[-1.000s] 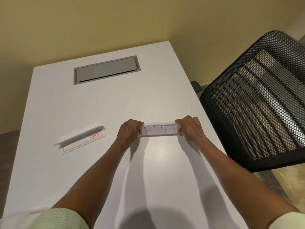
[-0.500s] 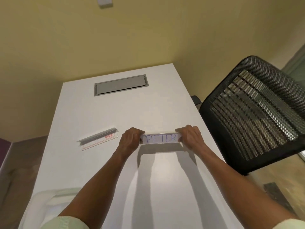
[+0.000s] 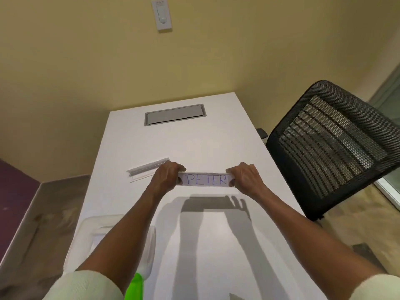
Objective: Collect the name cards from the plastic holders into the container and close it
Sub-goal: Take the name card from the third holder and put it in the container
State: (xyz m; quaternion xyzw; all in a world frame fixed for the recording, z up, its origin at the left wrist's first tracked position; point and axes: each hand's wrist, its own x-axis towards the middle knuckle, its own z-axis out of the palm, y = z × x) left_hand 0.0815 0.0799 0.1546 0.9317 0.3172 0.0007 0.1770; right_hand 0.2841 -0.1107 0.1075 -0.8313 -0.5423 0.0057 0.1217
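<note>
Nearest the person, under the left forearm, the container (image 3: pixel 86 241) is sitting on the worktop (image 3: pixel 216 245), white and translucent, with a green piece (image 3: pixel 134 286) at its near corner; whether its lid is on I cannot tell. It is lying well behind the hands, toward the body, so the card will have to travel back and leftward to reach it.

Further out, both hands are raised above the worktop, casting a shadow below. The left hand (image 3: pixel 166 177) is gripping one end of the holder (image 3: pixel 206 179) and the right hand (image 3: pixel 244 177) is gripping the other, fingers curled over the top and thumbs on the front face. The card (image 3: pixel 205 179), lettered PETER, is sitting inside it.

To do this step well, I judge one hand should be steadying the plastic while the other is pinching the card's end and sliding it out lengthwise, not bending it.

Just beyond the left hand, a second holder (image 3: pixel 144 169) is lying flat. To the right of the right hand the worktop edge is close, with a chair (image 3: pixel 333 148) beyond it; leftward the edge is also near. Far ahead, a grey hatch (image 3: pixel 174 114) is set in the worktop, with bare surface between.
</note>
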